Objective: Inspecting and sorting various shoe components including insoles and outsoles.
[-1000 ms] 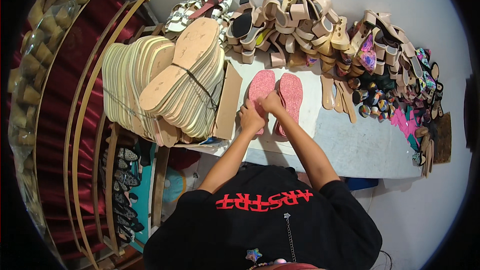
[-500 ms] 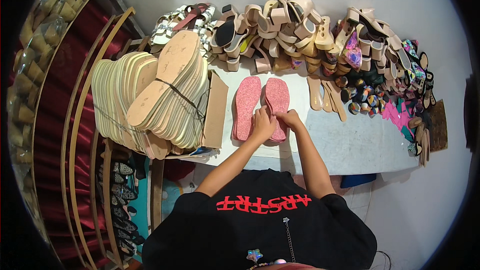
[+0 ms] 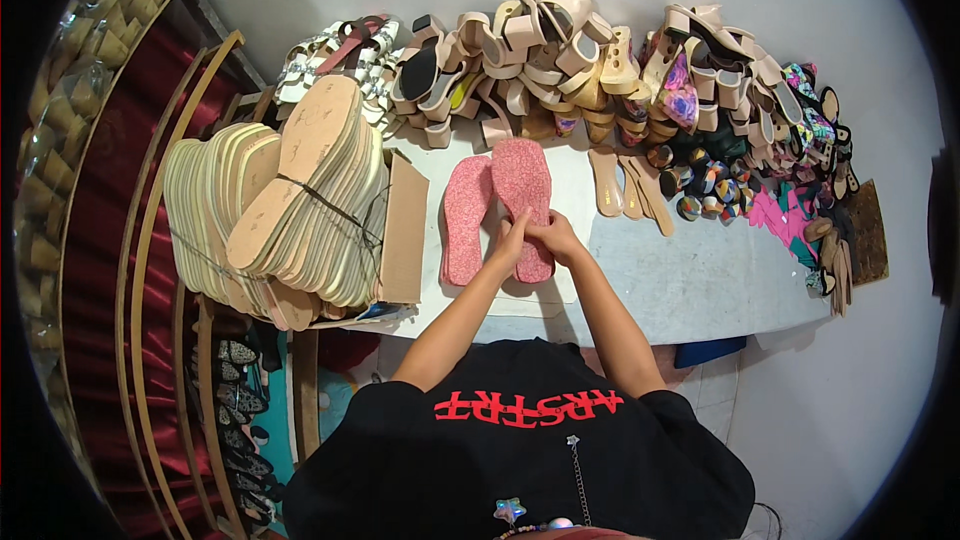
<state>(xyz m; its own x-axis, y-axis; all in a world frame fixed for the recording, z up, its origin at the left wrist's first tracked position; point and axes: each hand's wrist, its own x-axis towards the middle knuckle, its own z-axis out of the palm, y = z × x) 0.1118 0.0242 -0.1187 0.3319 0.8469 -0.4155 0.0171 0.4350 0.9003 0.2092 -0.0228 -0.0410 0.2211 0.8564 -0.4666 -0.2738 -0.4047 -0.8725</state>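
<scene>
Two pink speckled insole stacks are in front of me on a white sheet (image 3: 560,290) on the table. The left insole stack (image 3: 463,230) lies flat by itself. The right pink insoles (image 3: 522,180) are raised and tilted, their upper end overlapping the left stack's edge. My left hand (image 3: 510,244) is closed on the left edge of these insoles at their middle. My right hand (image 3: 558,239) grips their right edge, its thumb on top next to the left hand's fingers. How many layers are held cannot be told.
At left a cardboard box (image 3: 404,235) holds bundled tan soles (image 3: 300,175) tied with black cord. Heeled sandals (image 3: 545,50) are heaped along the wall. Loose tan insoles (image 3: 606,182), patterned round pieces (image 3: 715,185) and pink material (image 3: 780,212) lie at right. Wooden rails (image 3: 130,310) stand far left.
The right pink insoles have been lifted and tilted, their far end moving up and left. Both hands have closed around their edges. The whole view has shifted slightly.
</scene>
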